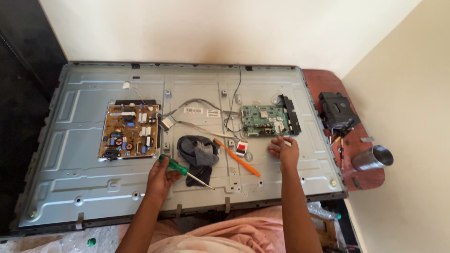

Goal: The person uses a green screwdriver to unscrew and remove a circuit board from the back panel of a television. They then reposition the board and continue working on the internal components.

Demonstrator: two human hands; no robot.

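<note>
My left hand (161, 177) grips a green-handled screwdriver (183, 170), its shaft pointing right and down over the grey metal back panel of a flat screen (70, 159). My right hand (284, 149) rests with its fingertips at the lower edge of the green circuit board (262, 119), holding nothing that I can see. A brown power board (127, 131) is mounted to the left of centre. Between my hands lie a dark grey cloth (198, 151), an orange tool (236, 157) and a small red, white and black part (241, 148).
Flat ribbon cables and thin black wires (233, 100) run between the boards. On the reddish table edge (323, 82) at right sit a black plastic part (336, 111) and a shiny metal cup (373, 158). White walls stand behind and to the right.
</note>
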